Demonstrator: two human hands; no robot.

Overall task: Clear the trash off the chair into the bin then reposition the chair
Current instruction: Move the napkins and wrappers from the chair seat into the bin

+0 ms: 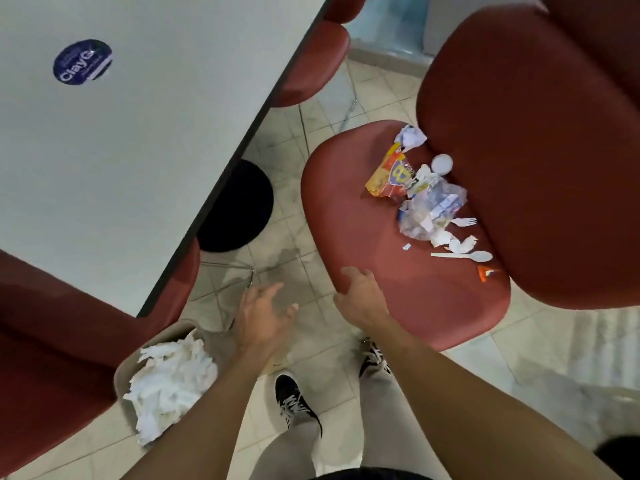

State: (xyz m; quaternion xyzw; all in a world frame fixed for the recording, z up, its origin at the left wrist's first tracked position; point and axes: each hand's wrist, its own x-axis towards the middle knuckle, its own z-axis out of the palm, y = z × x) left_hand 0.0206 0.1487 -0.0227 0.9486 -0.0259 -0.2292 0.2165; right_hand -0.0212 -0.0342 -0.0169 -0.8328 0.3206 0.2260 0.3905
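Observation:
A red chair (pixel 408 292) stands right of centre, its seat strewn with trash: a yellow snack wrapper (pixel 389 174), a crumpled clear bag (pixel 431 211), crumpled paper (pixel 412 136), a white lid (pixel 442 163), a plastic fork (pixel 464 222), a plastic spoon (pixel 465 255) and an orange scrap (pixel 485 273). My right hand (pixel 360 294) grips the seat's front-left edge, fingers curled over it. My left hand (pixel 265 315) hovers open above the floor, holding nothing. A beige bin (pixel 138 358) with white crumpled paper sits at lower left.
A white table (pixel 138 140) with a blue sticker (pixel 83 62) fills the upper left, its black round base (pixel 239 206) on the tiled floor. Other red chairs (pixel 311 64) stand tucked at the table, and one at the far left (pixel 52 341). My feet (pixel 294 403) stand between bin and chair.

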